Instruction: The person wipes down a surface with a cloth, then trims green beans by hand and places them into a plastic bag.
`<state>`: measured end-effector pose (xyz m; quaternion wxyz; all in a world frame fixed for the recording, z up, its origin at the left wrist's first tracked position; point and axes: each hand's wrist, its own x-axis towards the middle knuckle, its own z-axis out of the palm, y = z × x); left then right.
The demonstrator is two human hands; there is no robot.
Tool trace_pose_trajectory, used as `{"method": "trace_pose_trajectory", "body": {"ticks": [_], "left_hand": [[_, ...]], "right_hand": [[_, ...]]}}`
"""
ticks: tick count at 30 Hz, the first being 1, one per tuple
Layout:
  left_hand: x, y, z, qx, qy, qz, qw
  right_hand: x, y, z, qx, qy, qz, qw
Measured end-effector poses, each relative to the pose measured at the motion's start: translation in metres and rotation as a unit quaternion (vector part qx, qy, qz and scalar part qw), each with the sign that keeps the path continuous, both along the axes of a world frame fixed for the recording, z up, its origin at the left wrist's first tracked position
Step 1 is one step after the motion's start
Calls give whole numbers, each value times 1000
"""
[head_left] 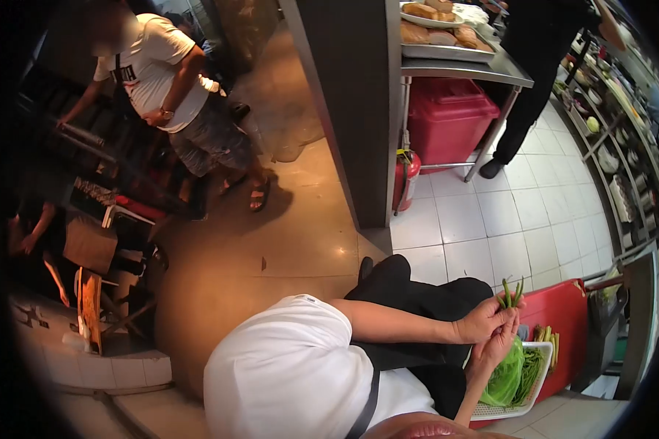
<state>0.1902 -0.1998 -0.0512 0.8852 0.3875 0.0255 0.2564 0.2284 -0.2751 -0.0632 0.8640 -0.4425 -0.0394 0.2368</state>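
My left hand (483,320) is closed around a small bunch of green beans (512,294), whose tips stick up past the fingers. Right beneath it, my right hand (495,348) has its fingers pressed together against the lower part of the same bunch. Just below the hands sits a white basket (544,380) holding more thin green beans and a green plastic bag (503,380). Beside the basket, cut green stalks (551,345) lie on a red surface (564,311).
A dark pillar (351,110) stands ahead, with a red fire extinguisher (408,179) at its foot. A steel table (509,73) carries trays of food over a red bin (447,121). A person in a white shirt (165,66) stands at left; another in black (534,66) at right.
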Motion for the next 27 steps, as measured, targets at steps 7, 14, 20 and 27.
{"method": "trace_pose_trajectory", "body": {"ticks": [7,14,20,27], "left_hand": [[-3,4,1,-29,-20,-38,999],[-2,14,0,-100,-23,-131,986],[5,13,-5,-69,-4,-100,993],[4,28,5,-26,34,-90,995]], "right_hand": [[0,-4,-3,-10,25,17,999],[2,-4,-8,-18,46,-4,999],[4,-2,-8,14,15,13,1000],[-10,7,22,4,-6,32,999]]}}
